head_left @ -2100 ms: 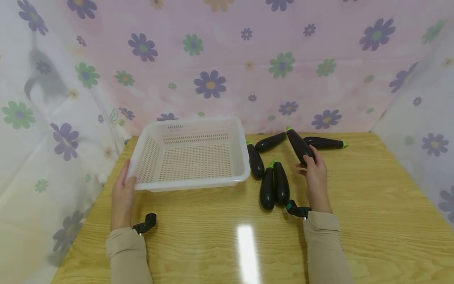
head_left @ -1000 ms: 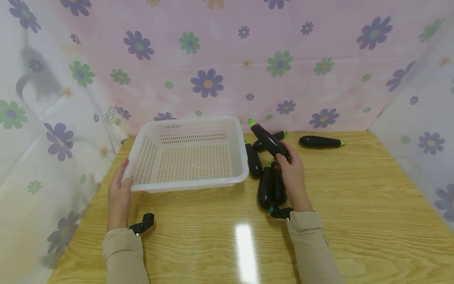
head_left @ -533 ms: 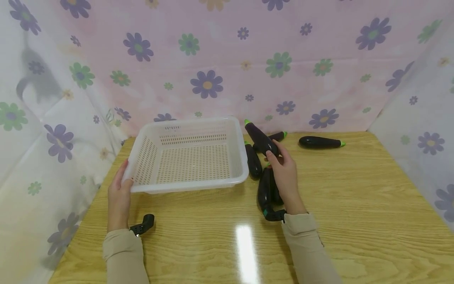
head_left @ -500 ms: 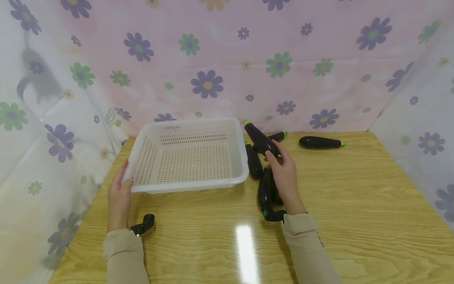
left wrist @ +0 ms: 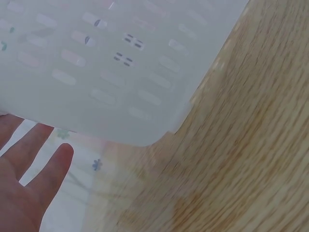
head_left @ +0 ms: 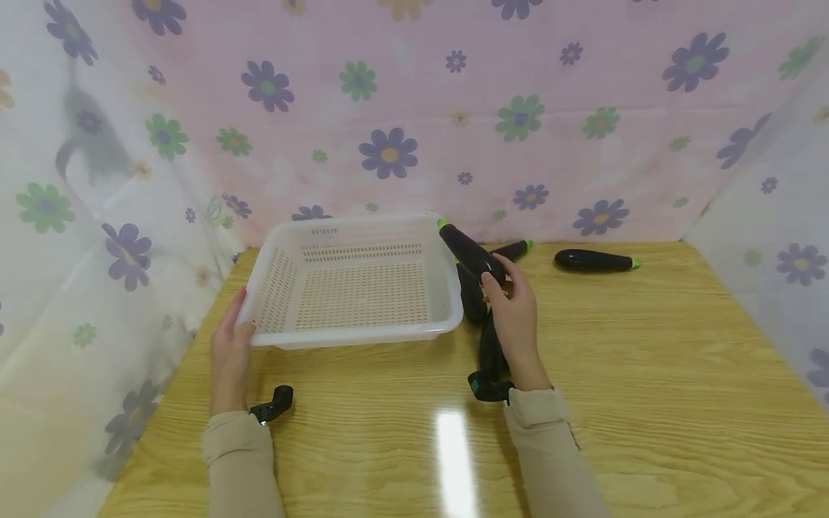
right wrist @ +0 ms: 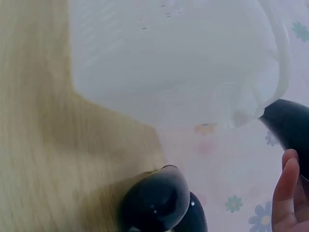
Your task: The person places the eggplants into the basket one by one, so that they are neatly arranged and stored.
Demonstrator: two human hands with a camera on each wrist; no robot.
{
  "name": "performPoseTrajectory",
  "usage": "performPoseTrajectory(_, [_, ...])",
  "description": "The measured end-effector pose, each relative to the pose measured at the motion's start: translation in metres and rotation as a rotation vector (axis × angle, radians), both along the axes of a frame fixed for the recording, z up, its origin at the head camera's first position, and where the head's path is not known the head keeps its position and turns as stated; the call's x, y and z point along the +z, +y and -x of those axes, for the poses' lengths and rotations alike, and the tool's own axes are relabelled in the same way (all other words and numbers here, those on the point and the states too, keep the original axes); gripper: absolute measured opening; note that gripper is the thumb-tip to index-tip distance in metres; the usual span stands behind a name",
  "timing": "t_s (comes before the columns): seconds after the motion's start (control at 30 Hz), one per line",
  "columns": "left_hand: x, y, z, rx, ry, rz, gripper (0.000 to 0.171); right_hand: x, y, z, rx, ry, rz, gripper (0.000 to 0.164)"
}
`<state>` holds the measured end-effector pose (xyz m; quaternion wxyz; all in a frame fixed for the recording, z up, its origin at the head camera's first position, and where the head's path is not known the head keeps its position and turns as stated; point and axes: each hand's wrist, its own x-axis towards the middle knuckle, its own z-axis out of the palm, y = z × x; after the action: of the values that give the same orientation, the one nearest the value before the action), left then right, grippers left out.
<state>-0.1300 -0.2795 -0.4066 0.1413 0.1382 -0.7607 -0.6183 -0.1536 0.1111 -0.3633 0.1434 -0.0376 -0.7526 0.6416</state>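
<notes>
A white perforated plastic basket (head_left: 350, 336) is at the back left of the table, with no eggplant visible inside. My left hand (head_left: 229, 349) grips its left rim, thumb on top; the left wrist view shows spread fingers (left wrist: 50, 174) by the basket wall (left wrist: 120, 92). My right hand (head_left: 514, 320) holds a dark eggplant (head_left: 469, 250) by its blunt end, its green tip at the basket's right rim. Below and beside that hand lie more eggplants: one (head_left: 474, 302) near the basket, one (head_left: 516, 250) behind, and one (head_left: 491, 349) in front, partly hidden by the hand and wrist mount.
Farther right a single eggplant (head_left: 592, 260) lies near the table's back edge. Flowered cloth (head_left: 388, 93) hangs behind and on both sides of the wooden table (head_left: 363, 432). A black camera mount (head_left: 490, 388) juts from the right wrist, another (head_left: 275, 404) from the left.
My right hand has carried the eggplant leftward from the pile's right side, bringing its green tip to the basket's rim. The left hand keeps its hold. The head view has shifted slightly.
</notes>
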Motion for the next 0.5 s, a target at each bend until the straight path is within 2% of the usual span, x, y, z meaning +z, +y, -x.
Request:
performPoseTrajectory(0.1, [-0.003,0.001,-0.002,0.001,-0.001,-0.013,0.054,-0.009,0.003,0.009,-0.013,-0.015,-0.006,0.042])
performPoseTrajectory(0.23, [-0.003,0.002,-0.003,0.005,0.017,0.003,0.054,-0.017,0.008,0.017,-0.027,0.016,-0.051,0.045])
performPoseTrajectory(0.37, [-0.001,0.002,-0.002,0.007,0.021,0.001,0.053,-0.019,0.007,0.02,-0.031,0.067,-0.077,0.046])
performPoseTrajectory(0.5, [0.001,0.003,0.0,0.008,0.01,-0.028,0.054,-0.019,-0.002,0.017,0.012,0.085,-0.143,0.044])
